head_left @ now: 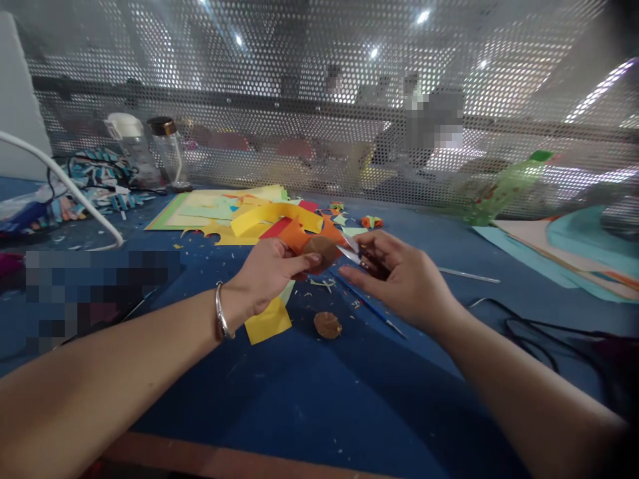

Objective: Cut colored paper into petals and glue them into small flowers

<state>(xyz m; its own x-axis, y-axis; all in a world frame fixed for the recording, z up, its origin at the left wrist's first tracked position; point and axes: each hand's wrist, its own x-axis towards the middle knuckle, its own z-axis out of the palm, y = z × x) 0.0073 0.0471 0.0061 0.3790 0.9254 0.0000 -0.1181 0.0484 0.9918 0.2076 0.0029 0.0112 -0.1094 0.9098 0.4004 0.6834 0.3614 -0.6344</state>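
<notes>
My left hand [272, 269] pinches a sheet of orange paper [295, 234] together with a brown paper disc [323, 253], thumb on top. In my right hand [399, 269] is a pair of scissors [373, 261]; the blades stand apart at the right edge of the orange paper. A second brown disc [328, 325] lies on the blue table [319, 412] below my hands. Beneath my left wrist rests a yellow paper piece [268, 320]. A thin blue tool [369, 304] with a pointed metal tip lies below the scissors.
Coloured paper sheets [200, 206] and a curled yellow strip [277, 216] lie behind my hands. Two bottles [172, 156] stand back left, a green bottle [514, 189] back right. More paper [574, 259] and a black cable [529, 332] are at right. A perforated metal screen [309, 106] rises behind.
</notes>
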